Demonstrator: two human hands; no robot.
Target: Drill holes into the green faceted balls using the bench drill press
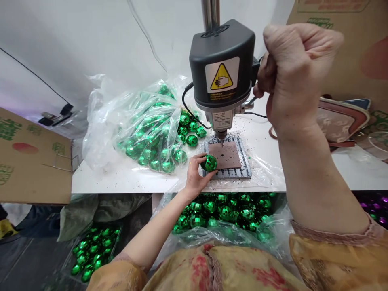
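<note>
Drill press (222, 64) stands over a pinkish board (232, 154), at whose left edge the left hand (196, 176) pinches a green faceted ball (209, 163). The right hand (291, 74) clenches the press's lever (251, 102).

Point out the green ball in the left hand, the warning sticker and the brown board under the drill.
Held green ball (209, 163): head view, middle of its faceted surface.
Warning sticker (222, 76): head view, middle of its yellow triangle.
Brown board (232, 156): head view, bare top, right of centre.
</note>
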